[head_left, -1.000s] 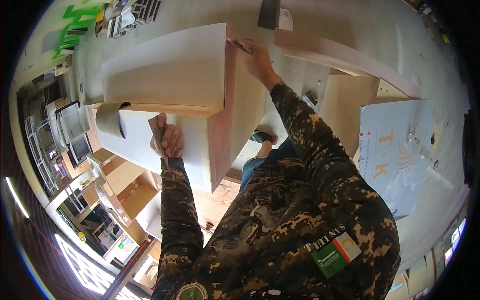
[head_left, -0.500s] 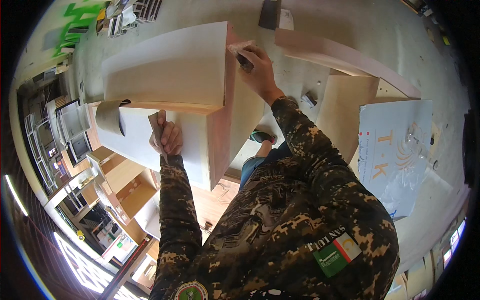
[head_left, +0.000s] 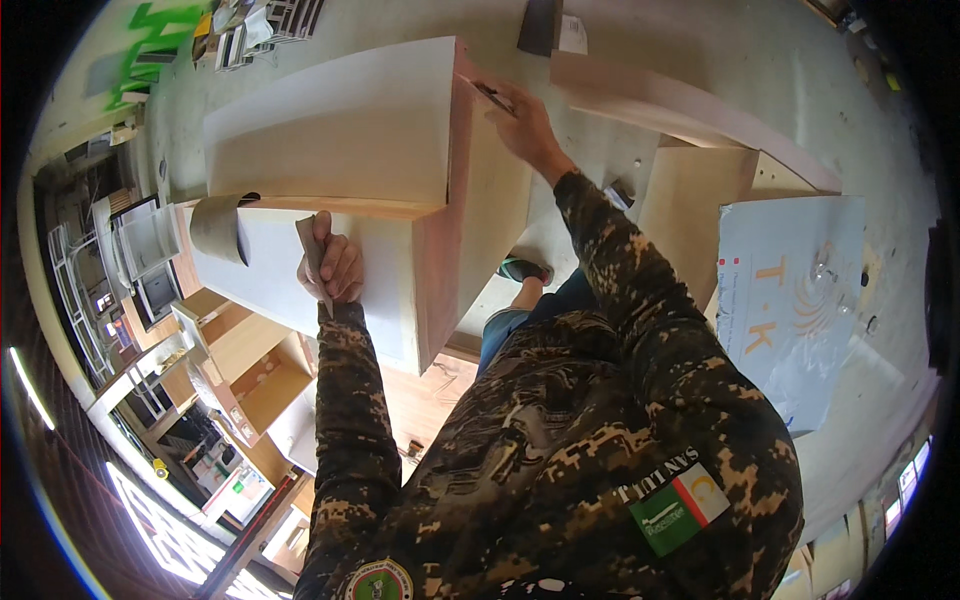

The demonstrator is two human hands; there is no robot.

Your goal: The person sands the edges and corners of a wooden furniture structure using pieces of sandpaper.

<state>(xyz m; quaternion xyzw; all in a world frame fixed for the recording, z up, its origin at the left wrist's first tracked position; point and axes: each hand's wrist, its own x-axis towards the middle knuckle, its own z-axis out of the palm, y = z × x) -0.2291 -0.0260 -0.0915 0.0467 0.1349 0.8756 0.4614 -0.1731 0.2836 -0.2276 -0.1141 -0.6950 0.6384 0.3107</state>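
Note:
A large white-faced wooden cabinet lies before me, its raw edges smeared with pinkish filler. In my right hand is a putty knife, seen nearly edge-on at the cabinet's far right edge. My left hand is closed round a grey-brown folded piece of sandpaper and rests over the lower white panel. Left of it, a curled sheet of sandpaper lies over the panel's edge.
To the right stand a long curved wooden panel, a wooden board and a flattened light-blue carton. A small dark object lies on the floor near my right forearm. Open wooden cabinets stand at the left.
My right hand has shifted slightly and turned the putty knife, so its blade now shows edge-on. My left hand stays nearly in place with the sandpaper.

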